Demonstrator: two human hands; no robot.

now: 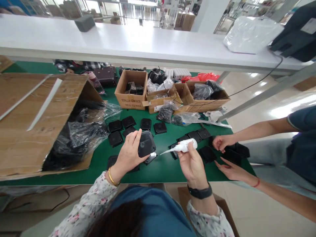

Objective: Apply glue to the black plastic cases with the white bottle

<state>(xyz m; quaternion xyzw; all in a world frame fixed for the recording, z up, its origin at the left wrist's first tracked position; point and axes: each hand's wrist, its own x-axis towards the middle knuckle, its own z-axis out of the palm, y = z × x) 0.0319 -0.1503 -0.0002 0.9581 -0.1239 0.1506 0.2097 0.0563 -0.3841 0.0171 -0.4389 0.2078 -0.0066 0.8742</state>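
Note:
My left hand (129,154) grips a black square plastic part (146,144), held tilted above the green table (161,166). My right hand (191,163) is closed round a small white glue bottle (184,145), and its long nozzle points left toward the part's lower right corner. Under the held part lies another black piece (150,158). Several more black square parts (128,122) lie flat on the table beyond my hands.
A large open carton (32,121) with black parts in plastic bags lies at left. Small cartons (130,89) and bags stand at the back. A co-worker's two hands (225,154) handle black parts at the table's right end. A white shelf (123,39) runs overhead.

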